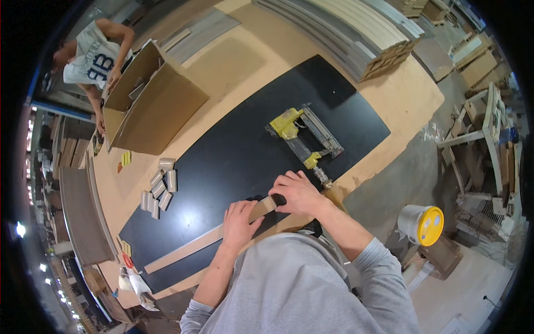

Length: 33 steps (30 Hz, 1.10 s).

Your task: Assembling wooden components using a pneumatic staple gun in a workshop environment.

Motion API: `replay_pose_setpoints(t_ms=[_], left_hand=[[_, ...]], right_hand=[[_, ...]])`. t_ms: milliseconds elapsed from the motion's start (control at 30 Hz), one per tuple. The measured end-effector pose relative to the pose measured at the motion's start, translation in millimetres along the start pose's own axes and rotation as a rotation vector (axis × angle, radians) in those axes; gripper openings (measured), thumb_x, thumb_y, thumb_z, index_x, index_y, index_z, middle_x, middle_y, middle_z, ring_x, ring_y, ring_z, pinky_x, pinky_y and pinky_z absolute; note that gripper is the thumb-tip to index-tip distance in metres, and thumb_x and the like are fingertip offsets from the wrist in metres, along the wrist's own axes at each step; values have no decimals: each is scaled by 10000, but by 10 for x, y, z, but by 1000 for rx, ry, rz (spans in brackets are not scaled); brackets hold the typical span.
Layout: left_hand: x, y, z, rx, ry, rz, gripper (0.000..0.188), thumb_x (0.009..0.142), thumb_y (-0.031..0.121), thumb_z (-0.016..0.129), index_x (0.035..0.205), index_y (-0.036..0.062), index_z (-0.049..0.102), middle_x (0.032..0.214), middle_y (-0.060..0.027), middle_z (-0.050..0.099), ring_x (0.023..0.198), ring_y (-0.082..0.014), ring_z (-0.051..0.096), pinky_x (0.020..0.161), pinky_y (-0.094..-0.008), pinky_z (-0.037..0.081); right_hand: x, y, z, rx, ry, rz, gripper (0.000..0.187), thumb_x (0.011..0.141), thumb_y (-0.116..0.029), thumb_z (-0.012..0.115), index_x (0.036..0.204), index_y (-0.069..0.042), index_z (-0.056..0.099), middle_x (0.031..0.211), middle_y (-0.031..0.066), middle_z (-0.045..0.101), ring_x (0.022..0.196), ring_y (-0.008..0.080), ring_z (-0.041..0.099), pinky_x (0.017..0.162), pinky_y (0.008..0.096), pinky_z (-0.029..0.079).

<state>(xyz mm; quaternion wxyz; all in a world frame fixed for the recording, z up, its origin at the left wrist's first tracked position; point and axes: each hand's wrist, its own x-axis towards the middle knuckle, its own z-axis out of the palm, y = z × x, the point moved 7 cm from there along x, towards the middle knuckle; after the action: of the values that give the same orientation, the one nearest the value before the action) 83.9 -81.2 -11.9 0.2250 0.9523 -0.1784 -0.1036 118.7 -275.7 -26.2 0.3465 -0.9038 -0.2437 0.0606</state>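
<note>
A long, narrow wooden strip (186, 249) lies slantwise along the near edge of a black board (222, 150). My left hand (239, 224) grips the strip toward its right end, fingers over the top and thumb on the near side. At that right end my right hand (296, 193) is closed around the tip, where a short dark piece (278, 199) shows under its fingers. Whether that piece is separate from the strip I cannot tell. A yellow and grey nail gun (300, 136) with a hose fitting rests on the board beyond my right hand.
Several small wrapped blocks (158, 189) lie at the board's left. Behind them stands an open cardboard box (161, 108), with a person (94, 53) reaching to it. Stacked long panels (356, 39) occupy the far side. A yellow-lidded bucket (421, 225) stands right, off the table.
</note>
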Motion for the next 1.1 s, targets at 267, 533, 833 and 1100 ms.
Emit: replay_pose_setpoints(t_ms=[267, 533, 833, 1100], left_hand=[[41, 42, -3, 18, 35, 47, 528, 788, 186, 891, 1264, 65, 699, 1127, -123, 653, 1080, -350, 617, 931, -468, 503], [68, 74, 7, 48, 21, 37, 512, 783, 194, 890, 1243, 70, 701, 1088, -130, 640, 1040, -352, 620, 882, -474, 499], [59, 55, 13, 60, 25, -9, 507, 779, 223, 890, 1230, 88, 704, 1101, -125, 647, 1059, -346, 632, 891, -478, 503], [51, 53, 45, 36, 38, 12, 501, 789, 197, 879, 1229, 52, 688, 1115, -138, 641, 1082, -360, 624, 926, -481, 500]], right_hand=[[36, 37, 0, -10, -65, 6, 461, 702, -291, 947, 1120, -210, 773, 1152, -25, 644, 1190, 239, 575, 1019, 464, 444], [47, 34, 3, -8, -80, 10, 457, 698, -252, 931, 1122, -205, 768, 1165, -21, 643, 1179, 237, 578, 1006, 453, 442], [-332, -122, 65, 9, 97, 264, 491, 781, -352, 866, 1227, -170, 773, 1154, 6, 675, 1113, 268, 599, 940, 469, 460], [-530, -368, 220, 18, 290, 402, 384, 864, -297, 811, 1204, -128, 753, 1094, 18, 668, 1064, 275, 607, 883, 478, 451]])
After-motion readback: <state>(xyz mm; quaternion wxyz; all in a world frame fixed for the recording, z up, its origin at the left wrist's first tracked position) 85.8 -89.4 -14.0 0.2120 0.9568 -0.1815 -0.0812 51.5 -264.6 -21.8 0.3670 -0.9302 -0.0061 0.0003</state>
